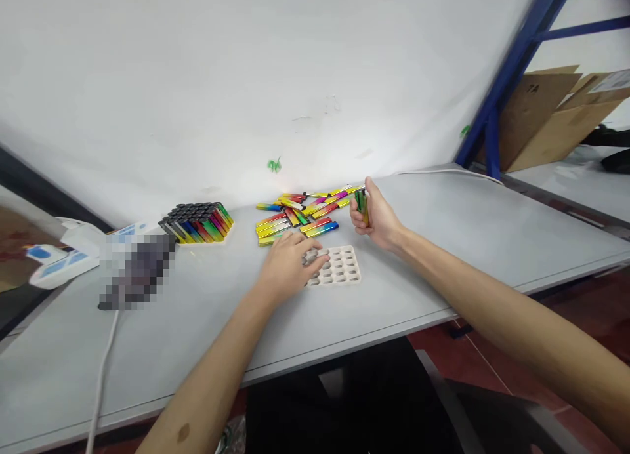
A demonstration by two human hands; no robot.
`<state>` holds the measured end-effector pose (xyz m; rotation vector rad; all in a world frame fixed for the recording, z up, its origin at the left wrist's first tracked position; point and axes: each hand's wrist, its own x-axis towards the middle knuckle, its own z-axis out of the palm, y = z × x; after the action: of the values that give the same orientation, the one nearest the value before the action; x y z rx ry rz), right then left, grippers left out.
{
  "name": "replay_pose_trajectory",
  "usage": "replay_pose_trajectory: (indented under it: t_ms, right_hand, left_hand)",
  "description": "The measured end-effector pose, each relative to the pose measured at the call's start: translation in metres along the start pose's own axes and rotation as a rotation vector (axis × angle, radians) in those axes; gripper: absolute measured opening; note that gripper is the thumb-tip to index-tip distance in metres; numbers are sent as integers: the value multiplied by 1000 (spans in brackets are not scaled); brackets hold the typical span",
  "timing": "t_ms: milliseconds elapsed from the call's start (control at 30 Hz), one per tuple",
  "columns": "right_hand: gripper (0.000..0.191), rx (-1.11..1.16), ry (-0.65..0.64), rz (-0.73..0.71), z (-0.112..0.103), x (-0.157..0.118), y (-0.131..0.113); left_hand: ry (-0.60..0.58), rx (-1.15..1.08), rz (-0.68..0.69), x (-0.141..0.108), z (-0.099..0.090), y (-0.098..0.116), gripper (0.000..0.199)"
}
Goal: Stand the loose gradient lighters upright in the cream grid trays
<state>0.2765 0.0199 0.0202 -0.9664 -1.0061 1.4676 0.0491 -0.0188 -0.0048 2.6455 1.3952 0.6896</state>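
Note:
My left hand (290, 264) rests over the left part of a white tray (350, 270) with rows of oval holes, its fingers apart. Raised above the table to the right of the pile, my right hand (375, 216) is wrapped round a green and yellow stick-shaped item (363, 205); whether it holds more than one cannot be made out. Behind the tray lies a loose pile of shiny multicoloured sticks (322, 210). Farther left, several similar sticks with black tops (207, 226) stand packed upright in another white tray (227, 239).
A blurred dark object (142, 270) with a white cable (105, 362) lies on the left of the grey table (197, 349). White and blue packaging (73, 257) is beside it. At the right are a blue metal frame (492, 139) and cardboard boxes (546, 126).

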Motion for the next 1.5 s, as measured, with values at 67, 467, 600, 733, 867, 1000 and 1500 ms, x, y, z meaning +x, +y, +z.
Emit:
replay_pose_trajectory:
  t_ms: [67, 467, 600, 733, 867, 1000, 1500]
  right_hand:
    - [59, -14, -8, 21, 0, 1, 1]
    - [40, -15, -9, 16, 10, -8, 1]
    - [37, -36, -14, 21, 10, -7, 4]
    - [43, -59, 6, 42, 10, -8, 5]
    - [50, -71, 8, 61, 10, -9, 5]
    - [43, -62, 6, 52, 9, -7, 4]
    - [34, -111, -45, -72, 2, 3, 17]
  left_hand:
    - [0, 9, -52, 1, -1, 1, 22]
    - [69, -1, -117, 4, -3, 0, 18]
    - [129, -2, -133, 4, -4, -4, 20]
    - [141, -10, -148, 4, -5, -6, 19]
    - [136, -17, -143, 4, -6, -8, 19]
    - [133, -20, -115, 4, -7, -8, 18]
    - [259, 182, -14, -7, -1, -32, 20]
